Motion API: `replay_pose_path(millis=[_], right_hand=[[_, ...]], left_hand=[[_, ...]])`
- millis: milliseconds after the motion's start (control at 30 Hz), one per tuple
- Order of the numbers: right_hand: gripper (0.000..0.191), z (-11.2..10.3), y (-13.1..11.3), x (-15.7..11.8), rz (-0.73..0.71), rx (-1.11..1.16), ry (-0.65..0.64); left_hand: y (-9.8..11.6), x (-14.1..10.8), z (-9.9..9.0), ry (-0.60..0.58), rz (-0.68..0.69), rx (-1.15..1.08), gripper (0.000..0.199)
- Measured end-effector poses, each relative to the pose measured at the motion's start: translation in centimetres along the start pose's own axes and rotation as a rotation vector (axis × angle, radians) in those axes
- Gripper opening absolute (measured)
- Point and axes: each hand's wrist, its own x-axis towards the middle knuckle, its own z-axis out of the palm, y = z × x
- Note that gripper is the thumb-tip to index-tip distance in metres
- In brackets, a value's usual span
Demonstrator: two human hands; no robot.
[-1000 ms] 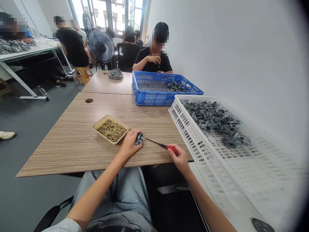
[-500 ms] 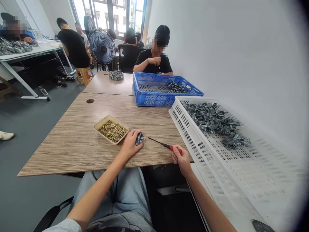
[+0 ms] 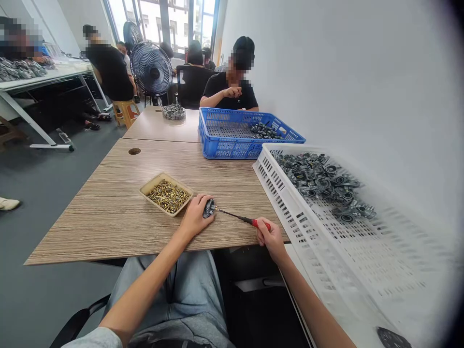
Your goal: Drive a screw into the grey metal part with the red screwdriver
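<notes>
On the wood-grain table (image 3: 108,208), my left hand (image 3: 195,216) grips a small grey metal part (image 3: 209,208), with a brass-coloured screw at its right side. My right hand (image 3: 270,236) is closed around the red handle of a screwdriver (image 3: 245,219). The dark shaft points left, and its tip meets the screw at the metal part. Just left of my left hand lies a beige tray (image 3: 145,192) full of brass-coloured screws (image 3: 167,195).
A white crate (image 3: 290,208) with many grey metal parts (image 3: 319,179) stands at the right. Behind it is a blue crate (image 3: 232,148) with more parts. Across the table sits a person in black (image 3: 232,92); a fan (image 3: 151,67) stands further back.
The screwdriver has moved slightly left, closing the gap between its tip and the screw. My left hand still holds the metal part in the same place.
</notes>
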Motion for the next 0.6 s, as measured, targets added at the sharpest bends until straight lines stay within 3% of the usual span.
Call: replay_pose_path(millis=[600], right_hand=[[0.046, -0.06, 0.34, 0.18, 0.014, -0.009, -0.001]], left_hand=[[-0.15, -0.03, 0.12, 0.002, 0.009, -0.005, 0.05]])
